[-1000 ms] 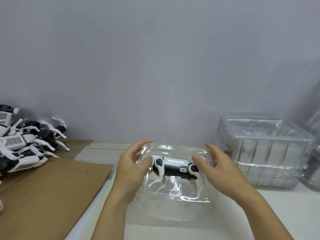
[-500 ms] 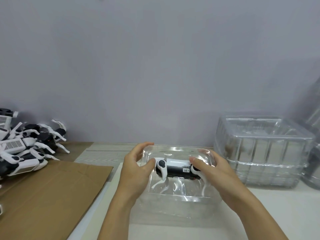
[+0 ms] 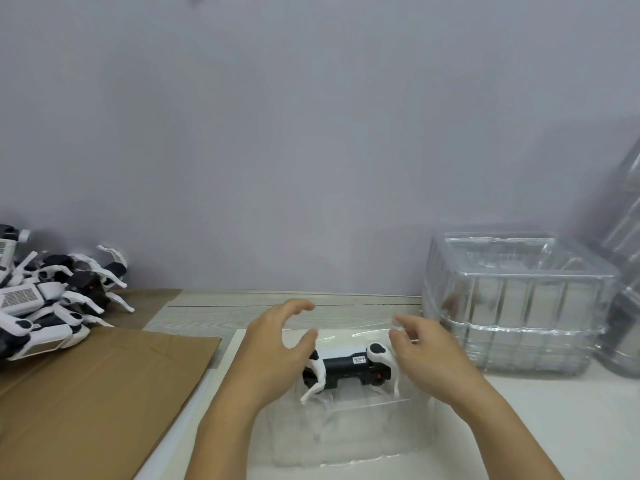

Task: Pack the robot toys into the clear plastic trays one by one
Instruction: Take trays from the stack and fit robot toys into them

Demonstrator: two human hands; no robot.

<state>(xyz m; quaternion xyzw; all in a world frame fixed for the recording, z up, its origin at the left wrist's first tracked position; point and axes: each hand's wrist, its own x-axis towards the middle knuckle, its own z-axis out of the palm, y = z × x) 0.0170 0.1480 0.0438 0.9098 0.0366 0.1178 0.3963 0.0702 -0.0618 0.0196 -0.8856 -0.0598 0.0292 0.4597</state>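
Note:
A black and white robot toy (image 3: 348, 367) lies on its side inside a clear plastic tray (image 3: 349, 441) that sits on the white table in front of me. My left hand (image 3: 273, 355) hovers at the tray's left end with its fingers arched apart and nothing in them; its thumb is close to the toy's left legs. At the tray's far right corner my right hand (image 3: 431, 358) has curled fingertips and thumb that seem to pinch the clear rim. A heap of robot toys (image 3: 52, 299) lies at the far left.
A flat brown cardboard sheet (image 3: 93, 393) covers the table's left side under the toy heap. A stack of empty clear trays (image 3: 519, 306) stands at the right by the wall, with more clear plastic (image 3: 623, 306) at the right edge.
The tray with the toy has come down from tilted in both hands to resting on the table. My left hand has let go and opened; the right has moved to the far right corner.

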